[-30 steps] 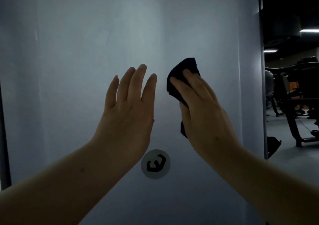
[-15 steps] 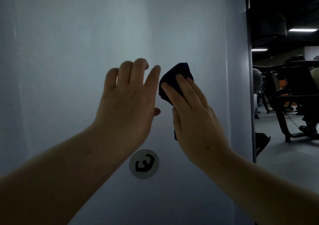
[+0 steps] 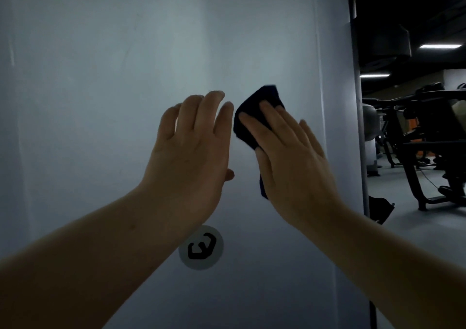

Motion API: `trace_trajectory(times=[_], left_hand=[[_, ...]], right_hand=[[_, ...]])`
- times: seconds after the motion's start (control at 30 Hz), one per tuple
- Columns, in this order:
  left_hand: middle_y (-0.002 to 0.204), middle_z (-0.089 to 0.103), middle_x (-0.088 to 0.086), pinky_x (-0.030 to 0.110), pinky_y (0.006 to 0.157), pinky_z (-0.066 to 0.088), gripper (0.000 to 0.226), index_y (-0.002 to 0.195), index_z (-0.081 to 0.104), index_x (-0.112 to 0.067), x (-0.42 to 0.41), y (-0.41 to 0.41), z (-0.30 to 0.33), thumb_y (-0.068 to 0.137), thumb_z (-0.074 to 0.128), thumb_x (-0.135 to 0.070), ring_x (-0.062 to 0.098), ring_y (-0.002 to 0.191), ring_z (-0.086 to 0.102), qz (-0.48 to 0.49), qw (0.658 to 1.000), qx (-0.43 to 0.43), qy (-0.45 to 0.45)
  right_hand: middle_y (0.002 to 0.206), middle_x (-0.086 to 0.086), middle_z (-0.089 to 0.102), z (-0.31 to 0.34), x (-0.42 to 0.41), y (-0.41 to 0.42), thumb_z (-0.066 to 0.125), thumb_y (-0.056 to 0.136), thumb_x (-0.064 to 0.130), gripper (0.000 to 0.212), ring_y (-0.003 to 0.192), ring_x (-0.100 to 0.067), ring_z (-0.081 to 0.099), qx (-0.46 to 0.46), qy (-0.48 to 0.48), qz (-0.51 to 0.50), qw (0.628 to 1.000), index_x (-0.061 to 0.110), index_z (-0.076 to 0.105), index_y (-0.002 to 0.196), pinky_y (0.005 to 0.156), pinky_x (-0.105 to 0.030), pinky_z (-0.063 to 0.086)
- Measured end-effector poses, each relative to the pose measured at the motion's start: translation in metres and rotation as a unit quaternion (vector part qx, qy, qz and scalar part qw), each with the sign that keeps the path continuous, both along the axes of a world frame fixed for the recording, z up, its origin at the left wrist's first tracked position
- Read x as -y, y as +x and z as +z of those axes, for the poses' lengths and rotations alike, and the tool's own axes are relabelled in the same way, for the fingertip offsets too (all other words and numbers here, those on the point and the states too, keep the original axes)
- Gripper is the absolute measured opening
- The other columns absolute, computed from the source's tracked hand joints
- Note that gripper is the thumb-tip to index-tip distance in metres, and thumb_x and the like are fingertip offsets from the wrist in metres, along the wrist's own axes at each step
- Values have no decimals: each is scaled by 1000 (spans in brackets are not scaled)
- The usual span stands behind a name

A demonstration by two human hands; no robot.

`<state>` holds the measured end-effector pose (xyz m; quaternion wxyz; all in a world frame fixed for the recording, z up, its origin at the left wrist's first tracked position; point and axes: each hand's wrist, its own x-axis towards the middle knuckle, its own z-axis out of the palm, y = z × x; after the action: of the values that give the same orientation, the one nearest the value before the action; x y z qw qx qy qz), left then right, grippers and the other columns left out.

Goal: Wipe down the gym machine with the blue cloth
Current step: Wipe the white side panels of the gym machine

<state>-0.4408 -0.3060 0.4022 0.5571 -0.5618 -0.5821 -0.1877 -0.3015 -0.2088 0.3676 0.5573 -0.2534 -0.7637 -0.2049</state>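
Since half a second ago both hands have barely shifted across the panel: the left hand [image 3: 187,149] has uncurled its fingers somewhat, and the right hand [image 3: 290,157] has spread its fingers flatter over the blue cloth [image 3: 254,106], with the little finger now fanned out toward 2 o'clock.

Right now the right hand presses the dark blue cloth against the pale grey panel of the gym machine [image 3: 100,76]. Its fingers are straight and laid flat on the fabric rather than wrapped round it. The cloth shows beyond the fingertips at about 11 o'clock from the hand, and a narrow strip of it hangs out below the thumb side, at roughly 8 o'clock from the palm. The thumb itself is hidden, so whether it pinches the cloth cannot be told.

The left hand is raised just beside the right, at its 9 o'clock, with its index fingertip close to the cloth's left edge. Its fingers are loosely extended, slightly bent at the tips, and hold nothing. Whether the fingertips touch the panel cannot be told.

At 6 o'clock from the left hand, partly covered by the wrist, a round grey sticker [image 3: 201,248] with a black flexed-arm mark sits on the panel.

At 3 o'clock, past the panel's right edge, dark exercise machines [image 3: 428,137] stand on a grey floor [image 3: 403,227], with lit ceiling strips [image 3: 441,46] at 2 o'clock.
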Motion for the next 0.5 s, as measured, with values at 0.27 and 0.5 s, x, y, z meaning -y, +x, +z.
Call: trace_trajectory(times=[0.27,0.5], left_hand=[[143,31,13,40,102,18,101,152,23,-9,1,15,18,75,77,-48,33,129,31,21,1000,-14,-14],[157,14,12,53,118,14,94,147,27,-4,1,25,22,79,74,-48,32,147,12,23,998,3,-55]], right_hand=[[160,-5,26,-10,1,-1,41,99,17,53,149,-24,20,-12,-9,1,1000,27,35,151,122,-47,12],[162,0,22,15,-1,5,39,102,18,53,151,-20,14,-10,-26,13,1000,34,30,152,121,-40,2]])
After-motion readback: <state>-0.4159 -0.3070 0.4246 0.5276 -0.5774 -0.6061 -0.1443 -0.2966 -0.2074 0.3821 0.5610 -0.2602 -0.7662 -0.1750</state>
